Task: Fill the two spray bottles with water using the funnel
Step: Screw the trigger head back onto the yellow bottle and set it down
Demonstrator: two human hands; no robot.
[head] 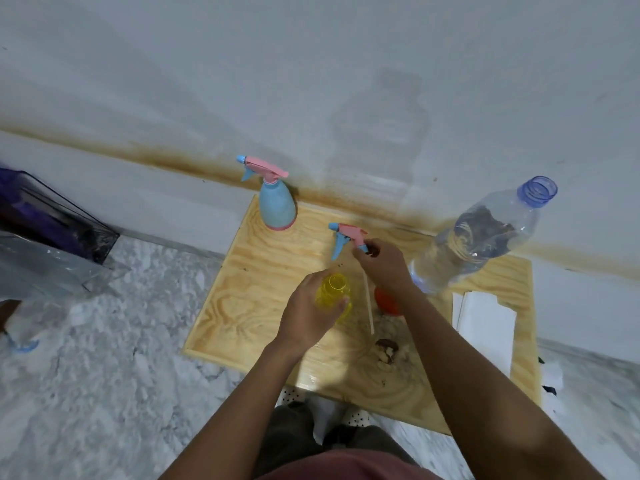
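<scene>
My left hand (308, 313) grips a yellow spray bottle body (334, 292) with its neck open, standing on the wooden board (256, 299). My right hand (384, 268) holds the pink and blue spray head (348, 237) lifted above the board, its white dip tube (369, 306) hanging down beside the yellow bottle. A blue spray bottle (277, 209) with its pink trigger head on stands at the board's back left. An orange funnel (388, 301) lies partly hidden under my right wrist. A large clear water bottle (485, 237), uncapped, stands at the back right.
White paper sheets (485, 327) lie on the board's right side. Brown debris (388, 348) sits near the board's middle front. A wall runs just behind the board. A plastic bag (48, 244) lies on the marble floor to the left.
</scene>
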